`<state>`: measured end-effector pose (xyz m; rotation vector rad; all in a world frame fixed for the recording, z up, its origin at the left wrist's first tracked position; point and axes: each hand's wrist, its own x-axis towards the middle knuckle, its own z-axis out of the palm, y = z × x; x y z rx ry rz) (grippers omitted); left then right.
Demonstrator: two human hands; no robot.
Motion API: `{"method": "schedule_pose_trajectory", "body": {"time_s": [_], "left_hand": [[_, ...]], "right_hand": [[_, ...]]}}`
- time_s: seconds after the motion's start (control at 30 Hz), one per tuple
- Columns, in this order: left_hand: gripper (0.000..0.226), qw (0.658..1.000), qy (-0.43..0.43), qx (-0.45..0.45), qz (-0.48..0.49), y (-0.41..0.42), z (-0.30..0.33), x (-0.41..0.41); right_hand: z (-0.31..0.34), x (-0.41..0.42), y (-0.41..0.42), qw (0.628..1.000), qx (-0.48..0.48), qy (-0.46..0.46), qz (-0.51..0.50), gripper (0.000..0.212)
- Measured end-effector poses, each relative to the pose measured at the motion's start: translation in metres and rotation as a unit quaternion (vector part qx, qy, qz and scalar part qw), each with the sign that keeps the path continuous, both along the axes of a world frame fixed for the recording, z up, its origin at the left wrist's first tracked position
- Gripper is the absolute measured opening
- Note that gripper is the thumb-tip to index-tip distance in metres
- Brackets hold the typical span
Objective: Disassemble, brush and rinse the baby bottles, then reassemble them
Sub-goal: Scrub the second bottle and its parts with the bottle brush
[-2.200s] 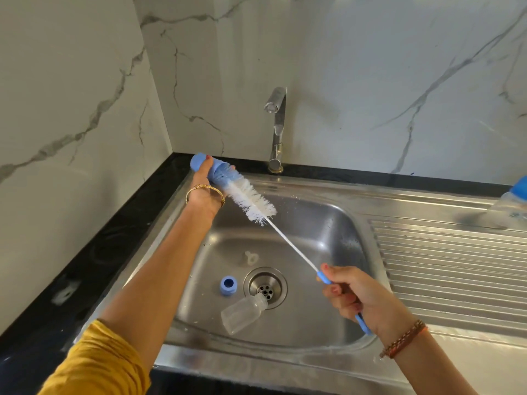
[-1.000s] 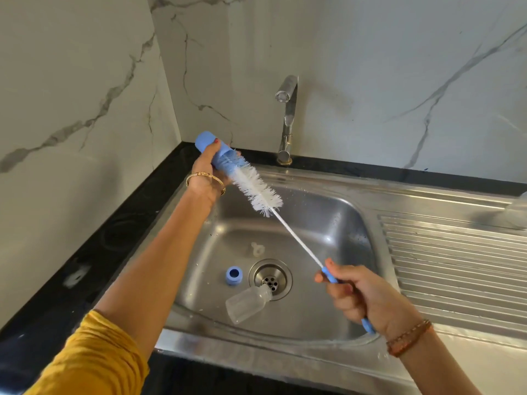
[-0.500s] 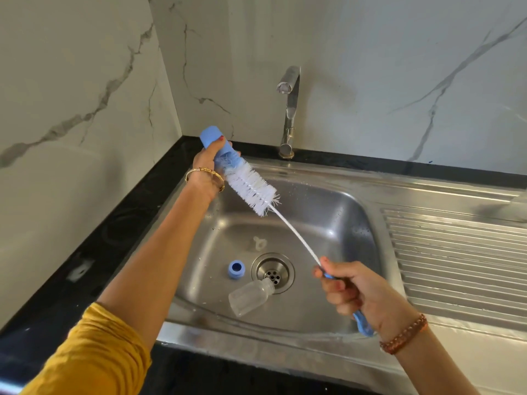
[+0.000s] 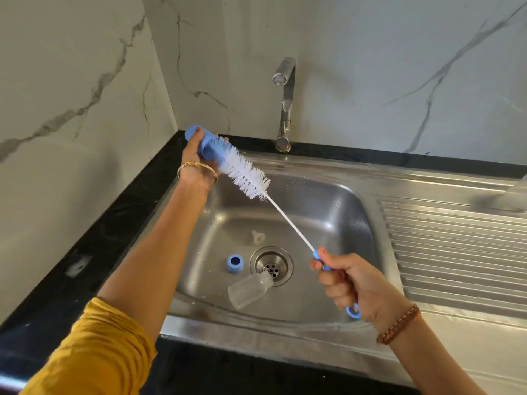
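My left hand (image 4: pixel 196 163) grips a blue bottle cap (image 4: pixel 204 141) above the sink's back left corner. My right hand (image 4: pixel 349 283) grips the blue handle of a bottle brush; its white bristles (image 4: pixel 245 175) reach up to the cap's open mouth, the tip just inside or at its rim. In the steel sink basin (image 4: pixel 328 212) a clear bottle body (image 4: pixel 249 289) lies on its side with its neck at the drain (image 4: pixel 271 265). A blue screw ring (image 4: pixel 235 263) sits left of the drain. A clear teat (image 4: pixel 258 237) lies behind the drain.
The tap (image 4: pixel 285 104) stands at the back of the sink, no water running. A ribbed drainboard (image 4: pixel 456 246) extends to the right. Black countertop (image 4: pixel 85 252) runs along the left, with marble walls behind and to the left.
The brush has slid back out of the blue cap, so more bristles show. The view has shifted, so a bottle that stood on the drainboard at the right edge has left the frame.
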<state>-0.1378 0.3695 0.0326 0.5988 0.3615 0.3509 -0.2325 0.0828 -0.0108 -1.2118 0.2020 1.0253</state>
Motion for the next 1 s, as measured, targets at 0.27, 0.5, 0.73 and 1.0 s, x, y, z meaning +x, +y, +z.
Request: {"method": "schedule_pose_trajectory", "body": {"time_s": [0.27,0.5,0.73,1.0], "left_hand": [[0.021,0.996,0.058,0.034,0.049,0.014,0.006,0.002],[0.048,0.973,0.170,0.138,-0.077,-0.031,-0.023,-0.001],[0.029,0.963,0.164,0.143,-0.161,-0.059,-0.037,-0.011],[0.023,0.966,0.193,0.056,-0.160,-0.093,-0.051,-0.019]], "right_hand": [[-0.008,-0.003,-0.012,0.992,-0.096,-0.066,-0.054,0.031],[-0.016,-0.006,0.003,0.871,-0.231,-0.412,-0.135,0.026],[-0.025,-0.013,0.005,0.743,-0.359,-0.561,-0.063,0.045],[-0.017,0.001,0.020,0.766,-0.367,-0.508,-0.144,0.041]]}}
